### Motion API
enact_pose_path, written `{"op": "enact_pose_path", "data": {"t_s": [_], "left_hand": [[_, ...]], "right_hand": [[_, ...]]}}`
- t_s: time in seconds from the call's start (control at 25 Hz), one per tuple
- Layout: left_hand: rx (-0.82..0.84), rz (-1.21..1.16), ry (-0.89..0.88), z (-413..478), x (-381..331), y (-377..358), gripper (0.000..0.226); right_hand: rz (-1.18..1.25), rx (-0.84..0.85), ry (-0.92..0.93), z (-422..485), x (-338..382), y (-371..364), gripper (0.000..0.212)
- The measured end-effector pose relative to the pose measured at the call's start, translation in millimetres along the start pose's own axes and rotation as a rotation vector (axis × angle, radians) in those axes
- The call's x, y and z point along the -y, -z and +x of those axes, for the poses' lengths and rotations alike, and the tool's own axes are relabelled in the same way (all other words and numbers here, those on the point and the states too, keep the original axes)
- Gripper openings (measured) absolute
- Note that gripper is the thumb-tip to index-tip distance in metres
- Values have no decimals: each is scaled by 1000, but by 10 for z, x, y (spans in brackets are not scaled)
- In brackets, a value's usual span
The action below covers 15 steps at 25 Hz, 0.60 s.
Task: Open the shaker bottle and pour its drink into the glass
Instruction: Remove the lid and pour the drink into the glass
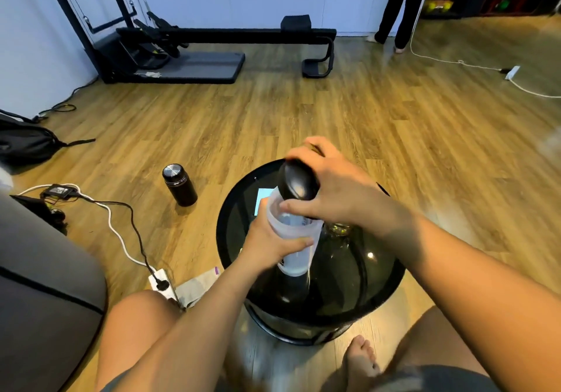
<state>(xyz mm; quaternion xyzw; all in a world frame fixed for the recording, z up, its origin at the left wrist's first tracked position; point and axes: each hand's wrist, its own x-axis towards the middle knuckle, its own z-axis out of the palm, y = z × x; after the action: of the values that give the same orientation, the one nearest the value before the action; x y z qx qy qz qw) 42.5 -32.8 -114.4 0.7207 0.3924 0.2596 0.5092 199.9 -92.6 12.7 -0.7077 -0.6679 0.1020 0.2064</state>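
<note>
A translucent shaker bottle [293,241] stands over a round black glass-topped table [233,230]. My left hand [270,238] is wrapped around the bottle's body. My right hand [332,193] grips its black domed lid [299,180] from above and the right. The lid sits tilted at the bottle's rim, and I cannot tell whether it is still attached. The glass [340,229] stands on the table just right of the bottle, mostly hidden under my right wrist.
A black flask with a metal cap [179,184] stands on the wooden floor left of the table. Cables and a power strip [159,281] lie at the left. A light-blue card [263,202] lies on the table. Another person [399,9] stands far back.
</note>
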Motion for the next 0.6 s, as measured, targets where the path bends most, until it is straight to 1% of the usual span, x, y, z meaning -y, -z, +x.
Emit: {"op": "enact_pose_path", "data": {"t_s": [0.08, 0.16, 0.2, 0.24, 0.28, 0.36, 0.44, 0.48, 0.6], "left_hand": [[-68, 10, -28, -25, 30, -66, 102], [-120, 23, -53, -45, 55, -107, 106], [-138, 28, -71, -53, 68, -142, 108], [-155, 30, -86, -70, 82, -175, 110], [-176, 37, -98, -76, 81, -206, 111], [-221, 48, -119, -103, 70, -275, 110], [-272, 62, -138, -120, 31, -316, 107], [-288, 74, -152, -129, -10, -323, 106], [-281, 178, -184, -78, -130, -358, 104]], "right_hand": [[325, -159, -96, -215, -287, 97, 74], [656, -359, -229, -459, -634, 1, 63], [894, -425, -316, -595, -839, -111, 57], [1137, -443, -404, -735, -1041, -257, 55], [1360, -422, -474, -855, -1217, -408, 55], [1660, -359, -591, -1114, -1440, -691, 57], [1873, -386, -736, -1269, -1555, -885, 53], [1934, -401, -814, -1305, -1610, -942, 50], [1946, -371, -910, -1286, -1722, -1015, 42]]}}
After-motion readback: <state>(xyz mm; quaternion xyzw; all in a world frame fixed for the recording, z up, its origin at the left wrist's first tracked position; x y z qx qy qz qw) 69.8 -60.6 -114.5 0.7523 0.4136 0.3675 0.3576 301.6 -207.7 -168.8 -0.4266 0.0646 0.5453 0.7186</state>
